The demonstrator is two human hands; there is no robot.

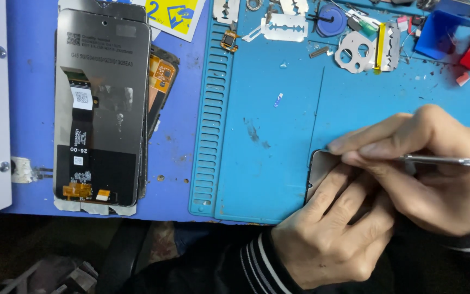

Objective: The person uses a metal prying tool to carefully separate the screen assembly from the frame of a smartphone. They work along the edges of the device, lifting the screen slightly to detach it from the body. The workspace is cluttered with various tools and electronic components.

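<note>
1. Phone (322,169), a dark slab with a rounded corner, lies at the near right of the blue work mat (262,109), mostly hidden under both hands; only its upper left corner and left edge show.
2. The blue work mat serves as the landmark: it covers the right part of the bench, its ribbed strip running down its left side.
3. Off the mat's left edge, on the darker blue surface, a stack of spare display panels (101,109) lies face down, flex cables showing.
4. The left hand (327,239) sits at the mat's near edge, fingers curled and pressed down on the phone, pinning it flat.
5. The right hand (431,158), toward the mat's right side, pinches a slim metal tool (447,161) between thumb and fingertips; its tip is hidden at the phone's upper edge.
6. Along the mat's far edge lie small parts: a metal camera plate (354,53), a razor blade (284,27) and loose bits.
7. Judgement: the step in hand looks like working the tool at the phone's top edge, prying or picking something. The next move probably calls for a steady hold-down and light, shallow pressure, as a slip could scratch the phone.
</note>
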